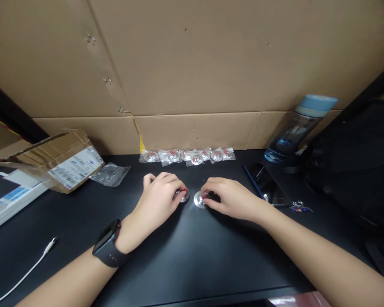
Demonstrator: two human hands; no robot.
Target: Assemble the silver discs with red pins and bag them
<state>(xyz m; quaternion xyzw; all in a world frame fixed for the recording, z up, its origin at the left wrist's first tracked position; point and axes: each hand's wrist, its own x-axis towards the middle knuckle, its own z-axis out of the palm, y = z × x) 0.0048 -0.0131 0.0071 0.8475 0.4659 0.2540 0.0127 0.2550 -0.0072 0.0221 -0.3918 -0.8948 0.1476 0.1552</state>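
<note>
Two hands, each closed on a small silver disc on the worktop (192, 256).

The left hand (160, 198) fingers pinch one disc (184, 195); the right hand (232, 198) fingers grip the other disc (199, 199), just beside it, at the fingertips.

The left hand (161, 194) covers most of a small round silver metal disc (184, 196); the right hand (230, 198) hides part of another silver disc (199, 199). The red marks on them are too small to read. At the desk's (192, 264) left edge, the white cable (25, 273) and white flat box (6, 202) are cut off.
</note>
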